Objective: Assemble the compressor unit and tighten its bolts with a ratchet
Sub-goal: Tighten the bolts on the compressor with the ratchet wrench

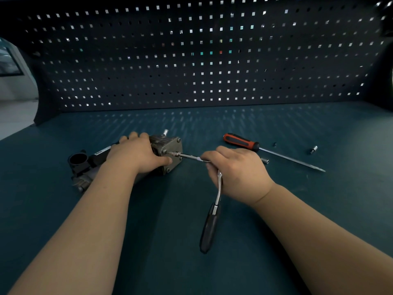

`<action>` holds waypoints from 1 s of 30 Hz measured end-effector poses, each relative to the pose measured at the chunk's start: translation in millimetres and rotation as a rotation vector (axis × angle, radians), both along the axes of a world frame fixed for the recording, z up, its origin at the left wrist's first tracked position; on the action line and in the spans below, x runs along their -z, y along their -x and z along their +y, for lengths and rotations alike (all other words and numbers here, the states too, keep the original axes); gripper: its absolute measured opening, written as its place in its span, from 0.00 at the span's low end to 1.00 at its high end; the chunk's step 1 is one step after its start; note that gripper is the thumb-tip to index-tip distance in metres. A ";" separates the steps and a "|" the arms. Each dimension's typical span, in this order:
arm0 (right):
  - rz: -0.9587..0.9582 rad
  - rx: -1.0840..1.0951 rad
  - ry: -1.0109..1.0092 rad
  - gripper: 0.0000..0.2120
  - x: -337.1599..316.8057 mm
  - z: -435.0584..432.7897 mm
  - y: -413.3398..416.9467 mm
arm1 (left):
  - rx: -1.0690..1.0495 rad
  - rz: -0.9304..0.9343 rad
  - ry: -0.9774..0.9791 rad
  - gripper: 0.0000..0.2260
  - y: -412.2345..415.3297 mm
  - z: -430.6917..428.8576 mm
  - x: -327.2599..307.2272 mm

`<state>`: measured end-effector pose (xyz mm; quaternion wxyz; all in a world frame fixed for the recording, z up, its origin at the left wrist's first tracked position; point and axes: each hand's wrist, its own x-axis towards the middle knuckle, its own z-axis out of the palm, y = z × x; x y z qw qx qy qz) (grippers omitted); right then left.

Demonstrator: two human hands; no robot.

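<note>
Nearest, the ratchet (210, 226) is gripped at its head by the curled right hand (238, 169), its extension (187, 155) seated on a bolt (164, 152) of the compressor unit (170, 149), held down on the bench (244, 262) by the left hand's (138, 154) wrapped fingers. If tilted off-axis, the extension could slip and the bolt be rounded.

ratchet (210, 224) head hidden in right hand (238, 171), compressor (172, 145) middle under left hand (138, 154); tiny dark bit (274, 144) unidentifiable
</note>
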<state>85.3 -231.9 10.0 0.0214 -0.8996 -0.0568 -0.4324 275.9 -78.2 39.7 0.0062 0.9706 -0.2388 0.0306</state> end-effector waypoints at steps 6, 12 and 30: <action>0.032 0.014 0.041 0.07 -0.7 -1.1 0.1 | -0.001 0.002 0.006 0.46 0.3 0.6 -0.4; 0.077 0.088 -0.016 0.05 0.5 -1.0 1.4 | 0.000 0.008 -0.010 0.47 2.9 -0.7 -2.1; 0.860 -0.274 -1.902 0.20 -34.5 10.8 0.1 | 0.004 -0.020 -0.047 0.46 11.9 -3.3 -1.4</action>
